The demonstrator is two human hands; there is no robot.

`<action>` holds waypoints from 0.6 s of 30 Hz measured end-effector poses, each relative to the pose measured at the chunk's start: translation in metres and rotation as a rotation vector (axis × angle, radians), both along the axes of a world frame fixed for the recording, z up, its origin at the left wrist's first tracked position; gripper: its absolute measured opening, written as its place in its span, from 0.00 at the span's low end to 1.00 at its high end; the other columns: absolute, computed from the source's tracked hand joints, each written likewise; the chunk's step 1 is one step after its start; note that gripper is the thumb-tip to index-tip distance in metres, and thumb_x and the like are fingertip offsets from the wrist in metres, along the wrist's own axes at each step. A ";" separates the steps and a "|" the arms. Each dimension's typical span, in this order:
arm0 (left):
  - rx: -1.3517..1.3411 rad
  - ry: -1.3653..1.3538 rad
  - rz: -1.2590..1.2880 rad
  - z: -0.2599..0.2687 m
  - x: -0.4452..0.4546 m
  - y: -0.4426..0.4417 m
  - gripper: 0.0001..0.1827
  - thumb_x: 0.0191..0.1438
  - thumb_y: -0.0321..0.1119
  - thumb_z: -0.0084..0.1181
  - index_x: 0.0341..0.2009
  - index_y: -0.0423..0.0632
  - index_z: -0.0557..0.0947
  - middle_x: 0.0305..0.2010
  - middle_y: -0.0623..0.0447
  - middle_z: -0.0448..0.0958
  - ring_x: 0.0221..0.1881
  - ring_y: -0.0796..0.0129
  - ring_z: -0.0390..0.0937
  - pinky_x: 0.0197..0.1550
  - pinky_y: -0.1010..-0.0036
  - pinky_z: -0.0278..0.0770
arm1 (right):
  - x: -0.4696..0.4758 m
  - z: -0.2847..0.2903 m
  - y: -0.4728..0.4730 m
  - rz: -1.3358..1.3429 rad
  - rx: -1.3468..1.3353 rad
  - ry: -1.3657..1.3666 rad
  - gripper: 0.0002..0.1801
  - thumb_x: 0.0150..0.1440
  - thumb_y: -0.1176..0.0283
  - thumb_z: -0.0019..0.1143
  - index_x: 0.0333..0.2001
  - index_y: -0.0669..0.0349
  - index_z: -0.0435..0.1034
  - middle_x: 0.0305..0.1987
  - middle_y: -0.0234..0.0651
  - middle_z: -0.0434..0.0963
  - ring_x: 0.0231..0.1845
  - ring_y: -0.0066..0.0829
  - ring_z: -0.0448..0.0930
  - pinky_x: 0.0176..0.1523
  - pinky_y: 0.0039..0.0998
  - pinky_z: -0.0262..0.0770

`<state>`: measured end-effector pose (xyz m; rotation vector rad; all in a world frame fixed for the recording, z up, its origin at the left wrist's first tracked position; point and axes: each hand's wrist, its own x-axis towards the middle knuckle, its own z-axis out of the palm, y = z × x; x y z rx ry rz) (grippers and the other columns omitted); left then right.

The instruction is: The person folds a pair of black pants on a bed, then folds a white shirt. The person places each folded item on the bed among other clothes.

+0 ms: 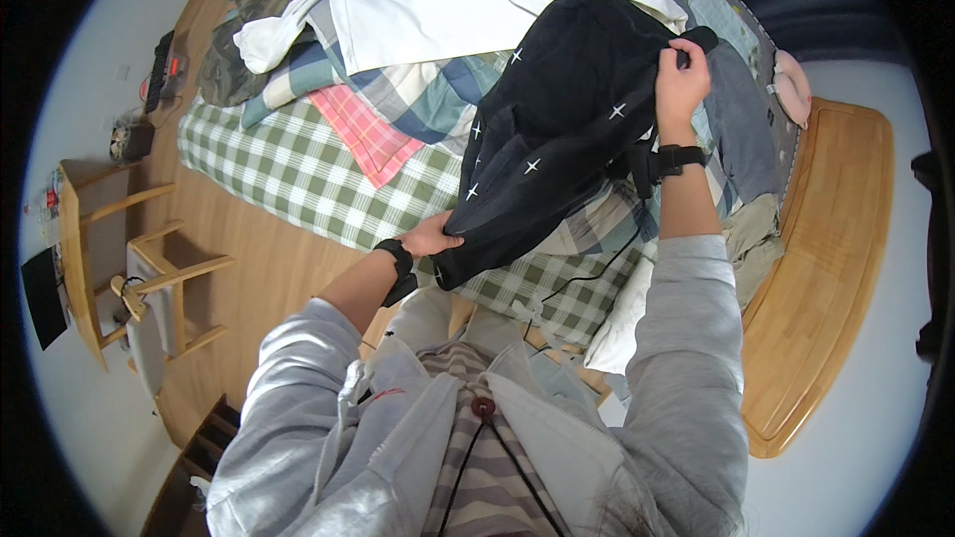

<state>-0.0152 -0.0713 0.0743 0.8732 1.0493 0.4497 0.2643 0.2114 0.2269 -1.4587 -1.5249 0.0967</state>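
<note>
A black fabric garment with white star-like crosses is stretched between my hands over the bed. My left hand grips its lower left edge. At the upper right, my right hand pinches the opposite edge. Behind the garment lies a white long-sleeved top, spread over a blue, green and white checked cloth. A pink plaid cloth rests on the green-and-white checked bedding. Which kind of garment the black one is, I cannot tell.
Camouflage clothing lies at the bed's far left, grey clothing at its right. A pink neck pillow sits beside a wooden headboard-like panel. A black cable runs over the bedding near me. Wooden chair-like furniture stands left.
</note>
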 end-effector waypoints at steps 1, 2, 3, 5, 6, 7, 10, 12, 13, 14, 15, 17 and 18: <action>-0.005 -0.003 0.005 -0.004 -0.001 -0.002 0.26 0.44 0.23 0.53 0.51 0.44 0.65 0.46 0.55 0.70 0.47 0.72 0.64 0.51 0.76 0.60 | -0.010 0.000 0.000 0.020 0.000 -0.007 0.05 0.40 0.75 0.51 0.25 0.62 0.69 0.24 0.35 0.72 0.22 0.28 0.69 0.29 0.25 0.65; -0.011 -0.005 0.010 -0.009 -0.002 -0.004 0.26 0.43 0.23 0.53 0.50 0.44 0.66 0.45 0.55 0.70 0.47 0.72 0.64 0.51 0.76 0.60 | -0.020 -0.002 -0.001 0.075 -0.026 0.021 0.05 0.40 0.75 0.51 0.26 0.62 0.69 0.25 0.36 0.72 0.24 0.30 0.70 0.31 0.26 0.66; -0.018 -0.009 0.015 -0.013 -0.003 -0.006 0.26 0.43 0.23 0.53 0.50 0.44 0.66 0.44 0.55 0.70 0.46 0.72 0.65 0.51 0.76 0.60 | -0.031 -0.004 0.001 0.128 0.004 -0.002 0.06 0.41 0.76 0.51 0.26 0.62 0.69 0.26 0.38 0.72 0.28 0.35 0.72 0.33 0.28 0.67; 0.019 0.005 0.027 -0.022 -0.004 -0.007 0.25 0.42 0.23 0.53 0.49 0.44 0.67 0.43 0.54 0.71 0.45 0.71 0.66 0.50 0.76 0.61 | -0.052 -0.010 0.007 0.208 0.112 -0.150 0.06 0.42 0.76 0.49 0.27 0.62 0.69 0.28 0.40 0.72 0.31 0.39 0.72 0.36 0.32 0.68; -0.017 0.011 0.043 -0.024 -0.005 -0.009 0.24 0.42 0.23 0.53 0.48 0.44 0.68 0.42 0.54 0.72 0.45 0.71 0.66 0.49 0.76 0.62 | -0.062 -0.014 0.007 0.243 0.097 -0.185 0.06 0.42 0.76 0.49 0.28 0.61 0.69 0.29 0.41 0.71 0.31 0.41 0.72 0.36 0.33 0.68; 0.029 0.028 0.030 -0.025 -0.006 -0.011 0.24 0.42 0.23 0.53 0.48 0.44 0.68 0.42 0.54 0.72 0.44 0.71 0.66 0.49 0.76 0.62 | -0.071 -0.019 0.007 0.267 0.072 -0.214 0.06 0.43 0.76 0.49 0.29 0.60 0.69 0.29 0.41 0.71 0.32 0.43 0.71 0.37 0.35 0.68; 0.012 0.043 0.023 -0.027 -0.007 -0.011 0.24 0.41 0.23 0.54 0.46 0.44 0.69 0.40 0.53 0.73 0.43 0.70 0.67 0.47 0.75 0.63 | -0.094 -0.034 0.006 0.311 -0.080 -0.260 0.08 0.45 0.74 0.48 0.33 0.59 0.67 0.32 0.41 0.70 0.34 0.44 0.71 0.38 0.36 0.68; 0.011 0.045 0.018 -0.027 -0.008 -0.010 0.24 0.41 0.23 0.54 0.47 0.44 0.69 0.41 0.53 0.73 0.43 0.69 0.67 0.48 0.75 0.63 | -0.105 -0.042 0.011 0.348 -0.117 -0.293 0.08 0.46 0.74 0.48 0.34 0.59 0.66 0.33 0.41 0.69 0.34 0.46 0.71 0.37 0.37 0.69; 0.006 0.009 0.032 -0.027 -0.009 -0.010 0.24 0.41 0.23 0.54 0.47 0.44 0.69 0.41 0.53 0.72 0.43 0.69 0.67 0.48 0.75 0.62 | -0.107 -0.045 0.013 0.362 -0.135 -0.306 0.08 0.46 0.74 0.47 0.34 0.59 0.66 0.33 0.41 0.69 0.34 0.46 0.71 0.38 0.37 0.69; 0.027 0.041 0.028 -0.027 -0.010 -0.011 0.24 0.41 0.23 0.54 0.47 0.44 0.69 0.41 0.53 0.72 0.44 0.69 0.67 0.48 0.75 0.62 | -0.109 -0.048 0.017 0.366 -0.164 -0.321 0.08 0.46 0.75 0.47 0.34 0.59 0.66 0.33 0.42 0.69 0.35 0.46 0.71 0.38 0.37 0.69; 0.043 0.048 0.031 -0.029 -0.010 -0.011 0.24 0.41 0.23 0.54 0.47 0.44 0.69 0.41 0.52 0.72 0.44 0.69 0.67 0.48 0.75 0.62 | -0.110 -0.051 0.021 0.391 -0.165 -0.325 0.09 0.46 0.75 0.47 0.34 0.60 0.66 0.33 0.42 0.69 0.35 0.46 0.71 0.39 0.37 0.69; 0.062 0.041 0.036 -0.034 -0.011 -0.014 0.24 0.41 0.23 0.53 0.47 0.43 0.68 0.42 0.52 0.72 0.45 0.68 0.66 0.49 0.74 0.62 | -0.110 -0.055 0.031 0.416 -0.204 -0.337 0.09 0.46 0.75 0.47 0.34 0.60 0.65 0.33 0.43 0.69 0.36 0.46 0.70 0.40 0.37 0.68; 0.065 0.027 0.036 -0.037 -0.013 -0.016 0.24 0.41 0.23 0.53 0.47 0.43 0.68 0.42 0.51 0.72 0.45 0.68 0.66 0.49 0.74 0.62 | -0.109 -0.058 0.036 0.434 -0.216 -0.331 0.08 0.46 0.75 0.46 0.33 0.61 0.65 0.34 0.44 0.69 0.38 0.44 0.70 0.43 0.34 0.66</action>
